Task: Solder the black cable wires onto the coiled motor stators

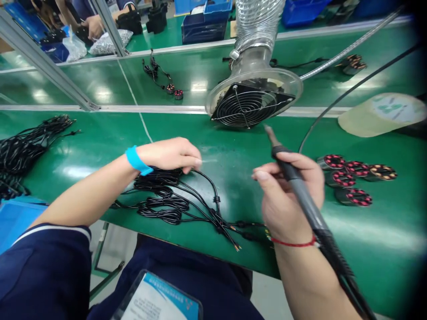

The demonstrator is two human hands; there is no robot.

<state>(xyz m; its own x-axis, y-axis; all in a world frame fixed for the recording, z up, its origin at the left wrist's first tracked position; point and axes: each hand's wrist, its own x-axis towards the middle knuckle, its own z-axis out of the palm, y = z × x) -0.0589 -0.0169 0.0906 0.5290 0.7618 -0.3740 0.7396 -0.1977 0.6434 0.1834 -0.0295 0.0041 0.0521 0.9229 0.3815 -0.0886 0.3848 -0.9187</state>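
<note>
Slanting lengthwise, the soldering iron [308,202] points forward-left.

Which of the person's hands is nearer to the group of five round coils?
Right: the right hand, holding the soldering iron, is just beside the coils; the left hand is farther away, by the black cables.

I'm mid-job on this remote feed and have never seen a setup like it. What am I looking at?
No machine: these are a person's bare hands, filmed by one head-worn camera looking forward and down. The right hand has a pen-like tool, probably a soldering iron, in its grip. The left hand is at coiled black cables on the green bench; whether it pinches one is unclear. Five round parts with pink or copper-coloured windings sit at the right, and a fan is ahead.
</note>
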